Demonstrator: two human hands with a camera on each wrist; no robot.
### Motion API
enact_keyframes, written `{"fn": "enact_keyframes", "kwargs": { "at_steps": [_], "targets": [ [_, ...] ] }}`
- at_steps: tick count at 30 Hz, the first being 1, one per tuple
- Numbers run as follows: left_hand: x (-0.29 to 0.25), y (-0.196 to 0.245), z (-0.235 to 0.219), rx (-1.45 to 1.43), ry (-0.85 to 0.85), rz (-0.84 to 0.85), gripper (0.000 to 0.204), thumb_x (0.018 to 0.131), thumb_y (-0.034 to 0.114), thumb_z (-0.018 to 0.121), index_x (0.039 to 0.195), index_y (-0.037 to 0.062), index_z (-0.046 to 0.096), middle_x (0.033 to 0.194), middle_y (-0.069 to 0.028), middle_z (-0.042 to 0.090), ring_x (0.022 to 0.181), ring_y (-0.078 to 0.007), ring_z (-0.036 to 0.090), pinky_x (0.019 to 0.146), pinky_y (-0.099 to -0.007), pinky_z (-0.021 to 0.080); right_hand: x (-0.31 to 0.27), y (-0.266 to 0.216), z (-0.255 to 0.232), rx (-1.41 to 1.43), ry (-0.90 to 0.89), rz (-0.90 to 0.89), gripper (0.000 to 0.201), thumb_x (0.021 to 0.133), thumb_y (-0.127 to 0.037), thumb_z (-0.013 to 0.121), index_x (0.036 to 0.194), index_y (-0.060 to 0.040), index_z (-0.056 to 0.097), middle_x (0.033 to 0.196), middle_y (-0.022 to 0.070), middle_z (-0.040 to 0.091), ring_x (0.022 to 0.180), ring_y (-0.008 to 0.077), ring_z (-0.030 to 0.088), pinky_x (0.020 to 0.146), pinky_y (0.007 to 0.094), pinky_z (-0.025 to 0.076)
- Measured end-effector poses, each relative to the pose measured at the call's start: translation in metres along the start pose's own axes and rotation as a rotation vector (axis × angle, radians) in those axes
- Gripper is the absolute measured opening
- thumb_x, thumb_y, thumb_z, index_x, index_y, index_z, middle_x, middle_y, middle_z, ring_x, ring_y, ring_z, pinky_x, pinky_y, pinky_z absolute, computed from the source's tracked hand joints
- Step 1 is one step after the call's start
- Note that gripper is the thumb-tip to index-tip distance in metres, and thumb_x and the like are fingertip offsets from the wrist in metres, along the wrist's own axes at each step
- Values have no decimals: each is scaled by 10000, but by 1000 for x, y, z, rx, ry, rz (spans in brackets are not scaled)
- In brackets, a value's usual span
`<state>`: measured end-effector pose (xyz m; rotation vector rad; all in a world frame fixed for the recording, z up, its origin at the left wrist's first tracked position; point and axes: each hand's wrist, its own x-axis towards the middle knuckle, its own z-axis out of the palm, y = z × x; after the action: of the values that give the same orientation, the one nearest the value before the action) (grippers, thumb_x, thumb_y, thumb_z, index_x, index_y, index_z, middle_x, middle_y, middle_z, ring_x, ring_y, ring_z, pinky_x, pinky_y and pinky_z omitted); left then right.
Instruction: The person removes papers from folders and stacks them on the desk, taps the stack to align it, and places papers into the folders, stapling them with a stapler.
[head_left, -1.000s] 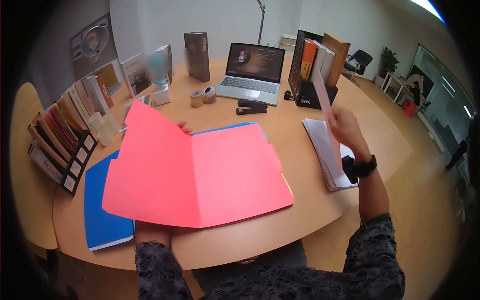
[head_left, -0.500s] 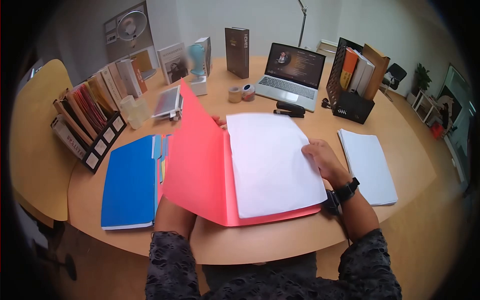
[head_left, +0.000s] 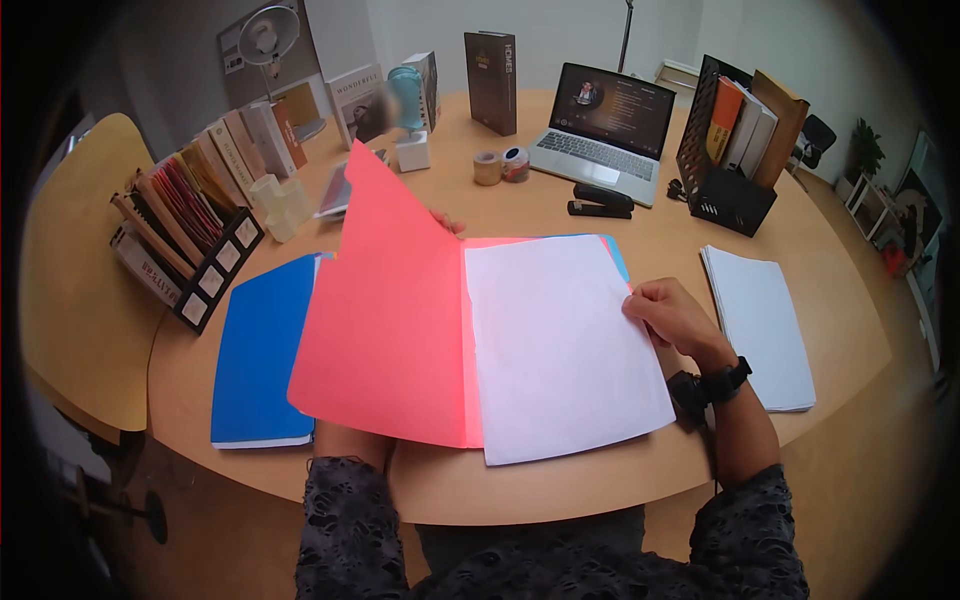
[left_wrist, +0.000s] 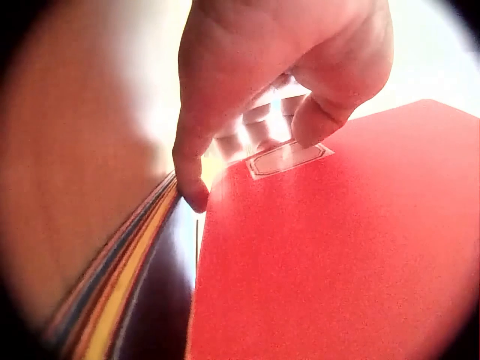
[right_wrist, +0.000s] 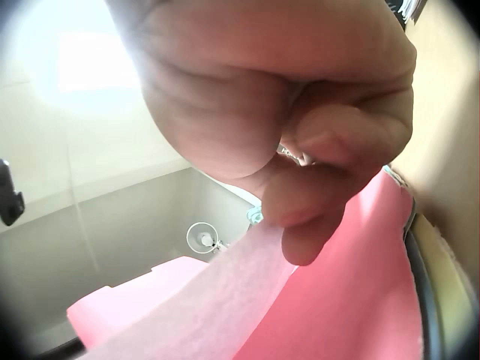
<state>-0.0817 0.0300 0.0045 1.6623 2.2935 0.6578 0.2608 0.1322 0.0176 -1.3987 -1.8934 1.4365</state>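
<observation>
A pink file folder [head_left: 380, 310] lies spread in front of me, its left cover raised at a slant. My left hand [head_left: 448, 221] is mostly hidden behind that cover. In the left wrist view its fingers grip the cover's edge beside a small bordered label [left_wrist: 291, 159]. My right hand [head_left: 675, 315] pinches a white paper sheet [head_left: 565, 345] by its right edge, thumb and bent fingers together in the right wrist view. The sheet overlaps the folder's right half, its lower edge reaching past the folder. Blue and yellow folder edges [left_wrist: 120, 307] show beneath the pink one.
Left of the folder lies a blue folder [head_left: 265, 350]; a paper stack [head_left: 765, 330] lies right. Beyond stand a stapler [head_left: 600, 202], tape rolls [head_left: 487, 168], a laptop [head_left: 600, 145], a black file holder [head_left: 735, 195], and a rack of books and folders [head_left: 215, 270].
My right hand has brought the white sheet leftward from the paper stack onto the folder's right half, then slightly down towards me. The left hand has kept the pink cover raised.
</observation>
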Motion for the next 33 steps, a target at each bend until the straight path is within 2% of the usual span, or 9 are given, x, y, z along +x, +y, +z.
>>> {"fn": "enact_keyframes", "kwargs": {
  "at_steps": [5, 17, 24, 26, 30, 31, 32, 33],
  "targets": [
    [-7, -15, 5, -73, -16, 29, 357, 988, 272, 509, 1238, 20, 552, 1218, -155, 597, 1115, -254, 571, 956, -369, 461, 2, 1, 9, 75, 80, -28, 238, 889, -198, 608, 714, -40, 581, 542, 8, 492, 405, 77, 423, 356, 244, 304],
    [9, -24, 17, -248, -59, 87, 349, 988, 271, 510, 1225, 18, 556, 1202, -152, 602, 1100, -248, 574, 947, -364, 463, 6, 5, 13, 38, 68, -32, 225, 895, -214, 612, 766, -30, 602, 582, -1, 507, 438, 72, 448, 373, 235, 331],
    [19, -30, 23, -353, -79, 111, 345, 987, 271, 512, 1217, 18, 558, 1193, -150, 605, 1092, -244, 575, 942, -362, 464, 5, 6, 11, 28, 47, -55, 230, 886, -214, 618, 751, -28, 603, 591, 7, 526, 451, 78, 473, 377, 232, 343],
    [16, -36, 25, -383, -84, 118, 344, 987, 271, 512, 1215, 18, 559, 1190, -150, 606, 1089, -243, 575, 941, -361, 465, -3, -5, 10, -35, 66, 6, 215, 878, -193, 616, 741, -28, 602, 597, 13, 539, 463, 83, 495, 385, 230, 355],
    [16, -37, 34, -445, -96, 135, 341, 987, 270, 512, 1211, 17, 560, 1185, -149, 608, 1084, -241, 576, 938, -359, 465, 3, 2, 12, -6, 61, -8, 199, 874, -178, 612, 741, -30, 605, 592, 16, 540, 454, 88, 499, 394, 228, 373],
    [96, 22, 20, -461, -99, 139, 341, 987, 270, 513, 1210, 17, 560, 1183, -148, 608, 1083, -241, 576, 937, -359, 465, 5, 5, 13, 6, 63, -20, 201, 875, -179, 612, 741, -30, 606, 588, 17, 538, 452, 88, 499, 398, 227, 381],
    [23, -38, 34, -476, -102, 144, 340, 987, 270, 513, 1209, 17, 561, 1182, -148, 608, 1082, -240, 577, 937, -358, 466, 6, 7, 13, 17, 64, -32, 202, 876, -180, 612, 742, -30, 607, 584, 18, 536, 450, 89, 499, 402, 227, 389],
    [23, -40, 35, -491, -105, 148, 340, 987, 270, 513, 1208, 17, 561, 1181, -148, 609, 1081, -240, 577, 936, -358, 466, 5, 6, 13, 17, 65, -32, 202, 876, -180, 612, 742, -30, 607, 584, 18, 536, 450, 89, 499, 402, 227, 389]
  ]
}}
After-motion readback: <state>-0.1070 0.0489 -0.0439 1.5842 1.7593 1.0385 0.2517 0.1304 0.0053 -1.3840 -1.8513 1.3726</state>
